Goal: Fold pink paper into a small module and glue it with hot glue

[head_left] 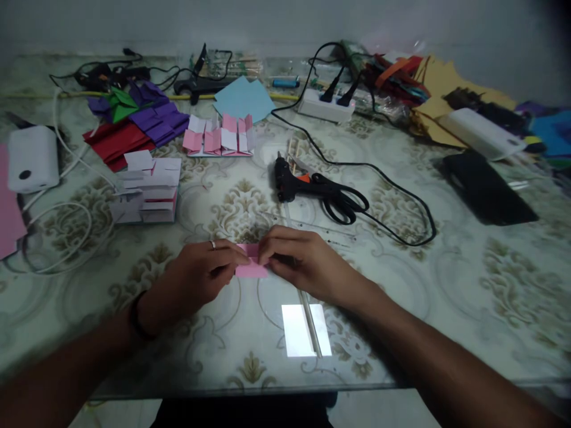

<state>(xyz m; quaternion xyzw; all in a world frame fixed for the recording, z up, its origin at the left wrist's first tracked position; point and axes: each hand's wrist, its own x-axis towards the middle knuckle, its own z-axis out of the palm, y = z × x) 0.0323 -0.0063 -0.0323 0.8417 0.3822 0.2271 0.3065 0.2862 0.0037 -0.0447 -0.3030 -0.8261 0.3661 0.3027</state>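
A small pink paper with a folded strip lies at the near middle of the table, between my two hands. My left hand pinches its left end; a ring and a dark wristband show on that side. On the right end, the fingers of my right hand are closed on the same paper. Just beyond my hands lies a clear ruler. A white square sheet rests below my right hand, with a thin rod across it.
A black glue gun and black scissors lie beyond my hands. Folded pink-and-white paper pieces and white ones sit to the left. A power strip stands at the back, and a black phone-like slab is at right.
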